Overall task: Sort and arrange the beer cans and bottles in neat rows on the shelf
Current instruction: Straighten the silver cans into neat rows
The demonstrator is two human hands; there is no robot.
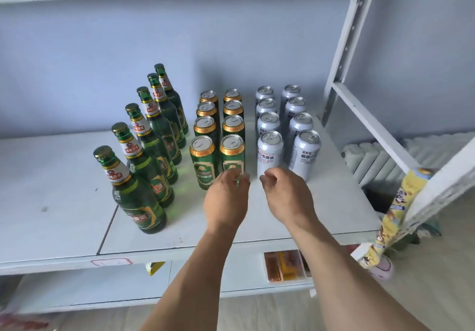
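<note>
On the white shelf (64, 217) stand several green beer bottles (136, 197) in one diagonal row at the left. Green cans (203, 166) fill two rows in the middle, and silver cans (268, 154) fill two rows at the right. My left hand (227, 199) hovers just in front of the nearest green can of the second row (231, 154), fingers loosely curled and blurred, holding nothing. My right hand (285, 194) hangs in front of the nearest silver can, fingers loosely curled, empty.
A slanted white shelf post (341, 55) and brace stand at the right. A yellow snack strip (395, 215) hangs off the right corner. A lower shelf holds an orange packet (285, 265). The shelf's left half is bare white board.
</note>
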